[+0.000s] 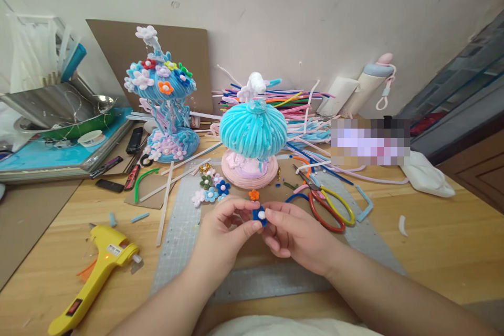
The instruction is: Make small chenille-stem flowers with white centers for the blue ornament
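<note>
Between my two hands is a small dark blue pipe-cleaner flower (259, 216) with a white centre. My left hand (230, 228) pinches it from the left, thumb below and fingers above. My right hand (293, 228) grips it from the right, its thumb and fingertip by the white centre. Just beyond my fingertips lies an orange flower (254, 195). A turquoise pipe-cleaner lamp (253, 128) on a round pink base stands behind them. To its left, several small flowers (211, 194) in blue, green and pale pink are grouped on the grey cutting mat (232, 286).
A yellow glue gun (104, 268) lies at left. Scissors (328, 207) with red and yellow handles rest at right. A finished blue flowered lamp (163, 94) stands back left, near a metal pot (51, 105). Pipe cleaners (275, 102) are heaped by the wall, beside a bottle (368, 84).
</note>
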The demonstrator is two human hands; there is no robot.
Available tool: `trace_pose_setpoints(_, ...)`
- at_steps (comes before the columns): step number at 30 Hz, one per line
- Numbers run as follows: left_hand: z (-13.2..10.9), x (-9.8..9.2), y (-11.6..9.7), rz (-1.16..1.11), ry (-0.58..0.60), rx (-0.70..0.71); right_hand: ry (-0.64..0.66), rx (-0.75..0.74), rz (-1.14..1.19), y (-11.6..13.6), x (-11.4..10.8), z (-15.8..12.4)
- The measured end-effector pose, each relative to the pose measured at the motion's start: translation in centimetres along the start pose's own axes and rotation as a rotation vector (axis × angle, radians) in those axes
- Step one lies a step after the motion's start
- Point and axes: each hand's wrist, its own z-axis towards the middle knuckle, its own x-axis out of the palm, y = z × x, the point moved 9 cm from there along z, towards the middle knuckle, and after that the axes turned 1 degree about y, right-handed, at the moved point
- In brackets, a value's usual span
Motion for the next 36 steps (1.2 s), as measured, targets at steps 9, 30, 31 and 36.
trace_pose_setpoints(9,0.0,0.0,-0.7,0.093,-0.028,0.028,-0.049,-0.01,-0.054,0.1,-0.6,0.0)
trace_pose_setpoints(30,0.0,0.1,-0.8,0.145,-0.082,-0.034,-0.153,-0.023,-0.065,-0.3,-1.6,0.1)
trace_pose_setpoints(31,0.0,0.1,-0.6,0.142,-0.084,-0.042,-0.153,-0.023,-0.067,-0.3,-1.6,0.1)
trace_pose_setpoints(36,-0.1,-0.5,-0.6,0.107,-0.105,0.001,-0.047,-0.019,-0.061,-0.2,-0.8,0.1)
